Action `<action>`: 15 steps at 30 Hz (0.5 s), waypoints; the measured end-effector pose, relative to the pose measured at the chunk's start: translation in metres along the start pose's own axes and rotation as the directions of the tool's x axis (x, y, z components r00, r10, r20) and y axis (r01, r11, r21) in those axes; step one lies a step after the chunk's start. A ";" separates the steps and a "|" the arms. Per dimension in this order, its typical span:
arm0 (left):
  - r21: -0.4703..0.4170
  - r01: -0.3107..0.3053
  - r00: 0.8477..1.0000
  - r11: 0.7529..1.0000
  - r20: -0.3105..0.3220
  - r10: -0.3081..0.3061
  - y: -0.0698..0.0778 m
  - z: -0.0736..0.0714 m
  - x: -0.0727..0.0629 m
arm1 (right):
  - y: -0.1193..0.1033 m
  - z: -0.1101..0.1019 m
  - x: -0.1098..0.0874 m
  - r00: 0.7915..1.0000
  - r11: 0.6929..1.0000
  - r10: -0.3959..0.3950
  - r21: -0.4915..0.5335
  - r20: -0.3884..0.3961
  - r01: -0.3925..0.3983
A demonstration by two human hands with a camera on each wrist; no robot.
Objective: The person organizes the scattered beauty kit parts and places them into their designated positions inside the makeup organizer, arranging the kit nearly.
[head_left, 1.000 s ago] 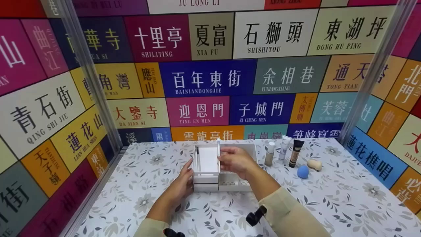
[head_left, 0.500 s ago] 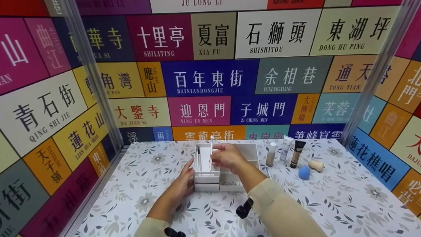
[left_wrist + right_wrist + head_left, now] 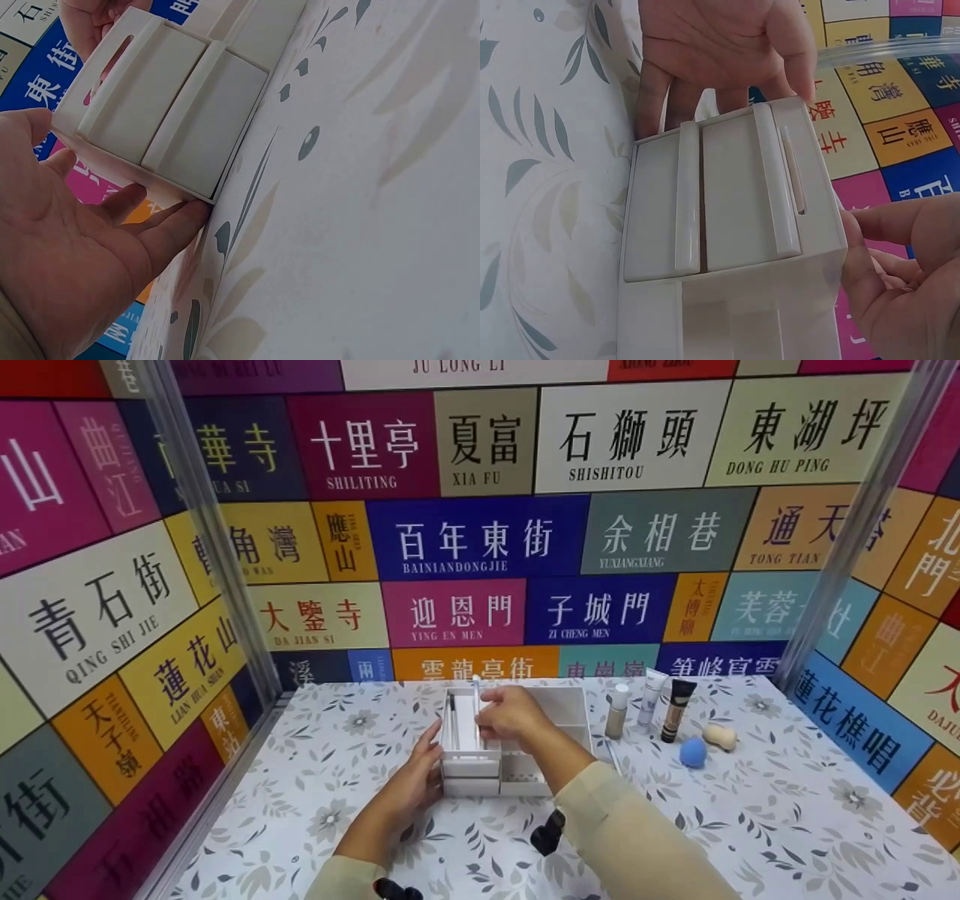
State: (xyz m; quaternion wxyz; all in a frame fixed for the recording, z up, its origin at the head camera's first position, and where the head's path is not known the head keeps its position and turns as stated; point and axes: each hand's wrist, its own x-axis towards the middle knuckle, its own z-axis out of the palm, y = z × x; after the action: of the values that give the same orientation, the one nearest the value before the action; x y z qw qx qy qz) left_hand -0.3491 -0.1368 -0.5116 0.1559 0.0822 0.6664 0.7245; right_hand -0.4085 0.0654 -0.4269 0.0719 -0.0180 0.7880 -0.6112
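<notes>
A white desktop organizer (image 3: 471, 765) stands on the table, with two small drawers (image 3: 142, 94) at its front left. Along its left side rests my left hand (image 3: 420, 769), fingers extended and touching the wall, as the left wrist view also shows. My right hand (image 3: 514, 716) is over the upper left compartment and pinches a slim white stick (image 3: 476, 690), held nearly upright at that compartment's right side. Its lower end is partly covered by the fingers. Slender dark-tipped brushes (image 3: 452, 720) lean in the same compartment. In the right wrist view the right hand (image 3: 904, 277) is beside the organizer's top edge, the stick hidden.
Right of the organizer stand a small bottle (image 3: 616, 712), a white tube (image 3: 649, 701) and a black-and-tan tube (image 3: 675, 712). A blue sponge (image 3: 693, 752) and a beige sponge (image 3: 720, 736) lie nearby. A thin pale stick (image 3: 613, 754) lies beside the organizer.
My right hand has moved left from the compartment's right edge, carrying the white stick over it, then lowered slightly. The left hand stays against the organizer's side.
</notes>
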 end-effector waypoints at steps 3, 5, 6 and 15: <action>-0.003 -0.011 1.000 1.000 0.010 0.011 -0.001 0.000 0.000 | -0.001 0.001 0.000 1.000 1.000 -0.006 -0.022 -0.001 0.006; 0.002 -0.009 1.000 1.000 0.005 0.009 -0.001 -0.001 0.001 | -0.001 0.002 0.000 1.000 1.000 -0.008 -0.023 0.000 0.008; 0.005 -0.009 1.000 1.000 0.003 0.009 -0.001 -0.001 0.001 | -0.001 0.002 -0.001 1.000 1.000 -0.008 -0.022 0.001 0.008; 0.034 0.010 1.000 0.999 -0.025 -0.009 0.000 0.000 0.001 | 0.002 -0.001 -0.003 0.999 0.999 -0.034 0.008 0.004 0.034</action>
State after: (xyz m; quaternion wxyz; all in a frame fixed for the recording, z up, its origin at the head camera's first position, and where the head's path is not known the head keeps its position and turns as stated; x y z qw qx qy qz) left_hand -0.3500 -0.1360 -0.5113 0.1497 0.0727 0.6808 0.7133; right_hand -0.4058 0.0669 -0.4286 0.0633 -0.0327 0.7851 -0.6152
